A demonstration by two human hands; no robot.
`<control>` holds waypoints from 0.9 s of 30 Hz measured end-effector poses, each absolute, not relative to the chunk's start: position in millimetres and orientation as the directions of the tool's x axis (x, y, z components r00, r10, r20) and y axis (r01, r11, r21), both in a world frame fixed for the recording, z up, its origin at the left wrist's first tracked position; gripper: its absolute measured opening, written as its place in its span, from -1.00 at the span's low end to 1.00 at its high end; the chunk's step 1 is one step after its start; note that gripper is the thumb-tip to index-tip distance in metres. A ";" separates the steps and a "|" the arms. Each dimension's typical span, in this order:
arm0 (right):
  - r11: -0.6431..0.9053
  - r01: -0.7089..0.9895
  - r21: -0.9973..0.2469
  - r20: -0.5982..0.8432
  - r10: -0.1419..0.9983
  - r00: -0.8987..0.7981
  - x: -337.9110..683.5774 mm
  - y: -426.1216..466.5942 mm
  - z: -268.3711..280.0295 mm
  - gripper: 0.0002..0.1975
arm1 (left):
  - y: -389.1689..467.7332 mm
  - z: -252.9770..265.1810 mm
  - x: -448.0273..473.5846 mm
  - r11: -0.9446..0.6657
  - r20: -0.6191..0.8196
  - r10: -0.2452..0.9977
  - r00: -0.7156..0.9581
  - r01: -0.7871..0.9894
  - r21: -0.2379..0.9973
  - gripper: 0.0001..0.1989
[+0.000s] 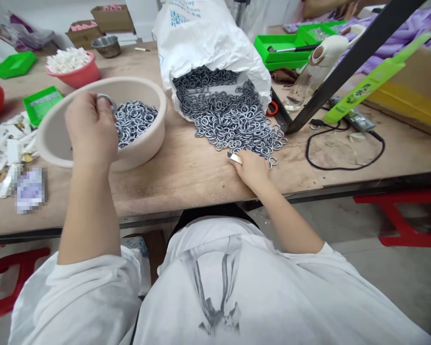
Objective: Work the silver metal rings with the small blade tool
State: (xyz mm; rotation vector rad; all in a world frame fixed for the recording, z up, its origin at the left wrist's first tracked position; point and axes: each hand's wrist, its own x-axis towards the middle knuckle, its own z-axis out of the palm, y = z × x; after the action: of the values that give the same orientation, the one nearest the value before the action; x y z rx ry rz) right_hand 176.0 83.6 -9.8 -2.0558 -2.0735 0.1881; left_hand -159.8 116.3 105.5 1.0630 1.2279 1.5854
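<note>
My left hand (91, 127) is closed over the beige basin (154, 139), pinching a grey ring (107, 99) between thumb and finger. Inside the basin lies a heap of loose grey rings (134, 122). Resting at the near edge of a spilled pile of grey rings (237, 124), my right hand (254, 170) is closed around a small cream-coloured tool with a dark tip (234, 157); its exact kind is unclear. The pile pours from the mouth of a white sack (208, 38) lying on the wooden table (187, 177).
Left of the basin are white pieces (7, 143), a green tray (43, 103) and a pink bowl (93, 72). A dark metal bar (345, 72) slants up at right, beside a clear bottle (301, 84), a lime-green strip (366, 86) and a black cable (309, 148).
</note>
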 end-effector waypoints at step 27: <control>0.073 -0.299 -0.951 0.146 0.962 -0.231 116.6 22.6 -12.5 -0.63 | 7.3 -0.3 -4.2 0.120 -0.114 0.993 0.039 -0.414 0.902 -0.56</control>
State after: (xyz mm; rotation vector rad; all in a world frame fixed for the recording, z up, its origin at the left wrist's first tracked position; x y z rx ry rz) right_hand 116.6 22.6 -12.5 -0.7793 -1.2140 1.4282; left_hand -4.2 7.3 -0.3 0.8134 0.9351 1.2849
